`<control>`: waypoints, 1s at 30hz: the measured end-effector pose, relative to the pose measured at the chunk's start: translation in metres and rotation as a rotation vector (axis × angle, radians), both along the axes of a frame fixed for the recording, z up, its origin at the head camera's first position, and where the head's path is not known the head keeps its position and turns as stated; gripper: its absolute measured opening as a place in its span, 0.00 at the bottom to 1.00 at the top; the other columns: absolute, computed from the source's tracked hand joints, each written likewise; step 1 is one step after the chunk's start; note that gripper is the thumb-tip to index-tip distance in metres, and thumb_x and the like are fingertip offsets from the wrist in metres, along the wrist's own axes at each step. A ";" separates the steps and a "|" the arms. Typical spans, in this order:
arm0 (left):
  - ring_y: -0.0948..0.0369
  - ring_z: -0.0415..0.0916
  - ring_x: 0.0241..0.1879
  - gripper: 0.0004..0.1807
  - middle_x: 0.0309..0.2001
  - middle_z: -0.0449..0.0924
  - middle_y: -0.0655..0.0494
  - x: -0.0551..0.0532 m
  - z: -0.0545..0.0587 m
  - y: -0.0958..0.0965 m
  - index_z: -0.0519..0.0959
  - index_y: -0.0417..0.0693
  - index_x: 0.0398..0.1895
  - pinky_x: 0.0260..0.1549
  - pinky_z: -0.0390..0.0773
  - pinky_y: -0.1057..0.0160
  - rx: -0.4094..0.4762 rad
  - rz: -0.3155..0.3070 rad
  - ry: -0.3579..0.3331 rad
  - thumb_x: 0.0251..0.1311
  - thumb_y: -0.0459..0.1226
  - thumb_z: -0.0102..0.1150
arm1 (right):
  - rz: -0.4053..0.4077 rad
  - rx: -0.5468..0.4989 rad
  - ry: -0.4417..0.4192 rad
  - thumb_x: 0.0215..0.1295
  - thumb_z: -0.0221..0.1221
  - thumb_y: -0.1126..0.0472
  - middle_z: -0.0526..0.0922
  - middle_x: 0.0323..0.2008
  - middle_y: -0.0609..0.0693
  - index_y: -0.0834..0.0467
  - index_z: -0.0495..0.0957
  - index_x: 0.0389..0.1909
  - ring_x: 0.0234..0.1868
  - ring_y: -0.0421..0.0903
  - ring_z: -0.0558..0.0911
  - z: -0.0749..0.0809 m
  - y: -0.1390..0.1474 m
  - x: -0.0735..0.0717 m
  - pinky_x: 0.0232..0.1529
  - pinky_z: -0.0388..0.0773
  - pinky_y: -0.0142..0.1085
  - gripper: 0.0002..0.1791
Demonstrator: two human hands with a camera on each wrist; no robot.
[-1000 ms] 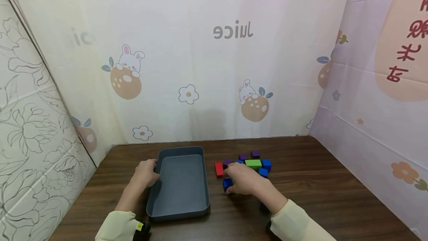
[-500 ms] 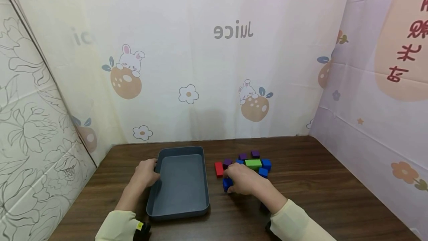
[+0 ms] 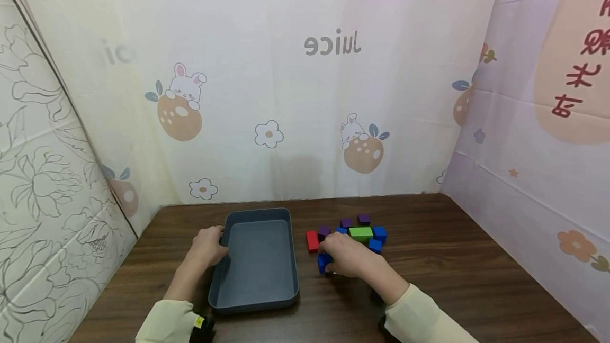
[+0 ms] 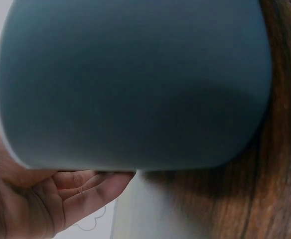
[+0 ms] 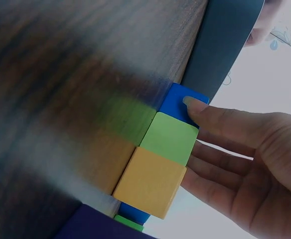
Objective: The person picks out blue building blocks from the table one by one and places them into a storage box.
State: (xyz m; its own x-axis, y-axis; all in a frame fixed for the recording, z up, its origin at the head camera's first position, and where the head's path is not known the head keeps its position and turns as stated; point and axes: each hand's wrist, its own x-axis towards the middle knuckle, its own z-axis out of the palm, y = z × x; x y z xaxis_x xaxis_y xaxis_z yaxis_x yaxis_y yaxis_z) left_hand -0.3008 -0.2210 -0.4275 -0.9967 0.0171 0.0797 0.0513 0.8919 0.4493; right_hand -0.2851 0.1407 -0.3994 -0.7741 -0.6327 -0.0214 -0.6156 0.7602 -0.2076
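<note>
My left hand (image 3: 208, 247) holds the left wall of a dark grey rectangular tray (image 3: 292, 258), with the thumb at the rim. In the left wrist view the fingers (image 4: 93, 196) lie along the outside of the tray (image 4: 135, 99). Just right of the tray, my right hand (image 3: 345, 254) pinches a blue block (image 3: 323, 263) near the tabletop. The right wrist view shows its thumb on the blue block (image 5: 175, 99) and the other fingers behind. A light green block (image 5: 170, 137) and a yellow block (image 5: 150, 181) line up beside it, hidden under the hand in the head view.
Beyond the right hand lie a red block (image 3: 312, 241), a long green block (image 3: 360, 234), several purple blocks (image 3: 364, 219) and more blue blocks (image 3: 375, 245). The brown wooden table (image 3: 457, 269) ends at a printed curtain (image 3: 305, 163) behind and at the sides.
The right thumb has shifted slightly along the blue block, which has turned a little in the fingers. The left hand, tray and other blocks look unmoved.
</note>
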 end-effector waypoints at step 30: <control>0.44 0.83 0.48 0.31 0.56 0.83 0.29 -0.001 -0.003 -0.002 0.75 0.23 0.65 0.45 0.84 0.44 0.007 0.000 -0.006 0.57 0.28 0.68 | 0.048 0.000 0.011 0.57 0.78 0.67 0.90 0.40 0.50 0.61 0.89 0.44 0.42 0.43 0.88 0.004 -0.001 0.003 0.42 0.87 0.37 0.14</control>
